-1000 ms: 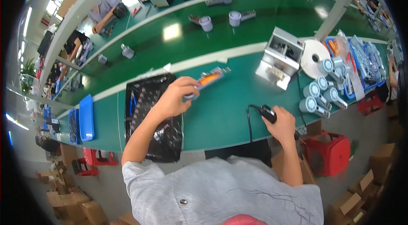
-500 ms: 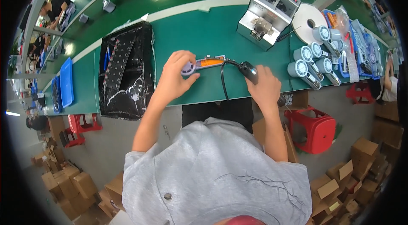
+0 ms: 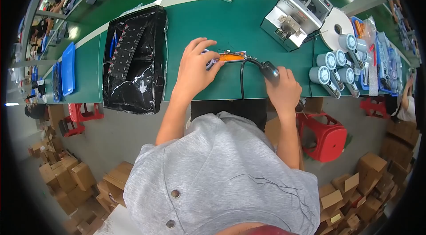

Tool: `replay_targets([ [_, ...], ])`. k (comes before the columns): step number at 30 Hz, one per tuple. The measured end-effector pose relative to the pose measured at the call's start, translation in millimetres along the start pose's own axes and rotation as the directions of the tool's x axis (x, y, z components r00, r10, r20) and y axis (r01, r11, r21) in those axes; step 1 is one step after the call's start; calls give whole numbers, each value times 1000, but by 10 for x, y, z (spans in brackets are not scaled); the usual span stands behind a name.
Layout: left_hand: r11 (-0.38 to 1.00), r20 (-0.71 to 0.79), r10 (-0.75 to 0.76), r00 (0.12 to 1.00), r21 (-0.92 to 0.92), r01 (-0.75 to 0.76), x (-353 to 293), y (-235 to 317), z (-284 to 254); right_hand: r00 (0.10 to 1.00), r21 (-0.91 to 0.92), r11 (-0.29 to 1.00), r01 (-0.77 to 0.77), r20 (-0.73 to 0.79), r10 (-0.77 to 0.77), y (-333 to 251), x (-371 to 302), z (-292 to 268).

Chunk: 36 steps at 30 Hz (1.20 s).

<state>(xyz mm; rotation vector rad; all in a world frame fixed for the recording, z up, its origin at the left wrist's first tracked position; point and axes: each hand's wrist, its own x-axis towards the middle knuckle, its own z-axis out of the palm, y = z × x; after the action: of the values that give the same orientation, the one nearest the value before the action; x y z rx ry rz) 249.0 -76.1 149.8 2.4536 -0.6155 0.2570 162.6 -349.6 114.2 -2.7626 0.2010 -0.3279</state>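
Currently, my left hand [image 3: 194, 67] clamps the housing [image 3: 231, 60], my right hand [image 3: 284, 92] the tool [image 3: 269, 72], whose cable [image 3: 242, 80], if snagged, could cause misalignment.

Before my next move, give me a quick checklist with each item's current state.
1. Left hand gripping the round end of the open casing: ok.
2. Right hand gripping the black tool: ok.
3. Orange part lying inside the casing: ok.
4. Black cord not touching the casing: cannot tell; it bends close to the casing's right end.
5. Black tray apart from both hands: ok, left of the left hand.
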Motion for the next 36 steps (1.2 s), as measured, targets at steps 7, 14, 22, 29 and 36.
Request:
replay_targets([
  [7, 996, -107, 51, 993, -66, -58, -67, -68, 147, 1000, 15, 1000, 1, -16, 0, -4, 3, -8],
  [14, 989, -119, 150, 982, 14, -149, -132, -123, 215, 1000, 12, 1000, -11, 4, 11, -2, 20, 2],
  [22, 985, -77, 50, 996, 168, -36, -77, 38, 206, 1000, 31, 999, -24, -15, 25, 1, 10, 6],
  [29, 991, 78, -104, 992, 95, 96, 68, 37, 139, 1000, 18, 999, -30, 0, 30, -12, 19, -12],
  [36, 995, -96, 36, 995, 97, -27, 3, -17, 259, 997, 48, 996, -74, 8, 73, -46, 30, -42],
])
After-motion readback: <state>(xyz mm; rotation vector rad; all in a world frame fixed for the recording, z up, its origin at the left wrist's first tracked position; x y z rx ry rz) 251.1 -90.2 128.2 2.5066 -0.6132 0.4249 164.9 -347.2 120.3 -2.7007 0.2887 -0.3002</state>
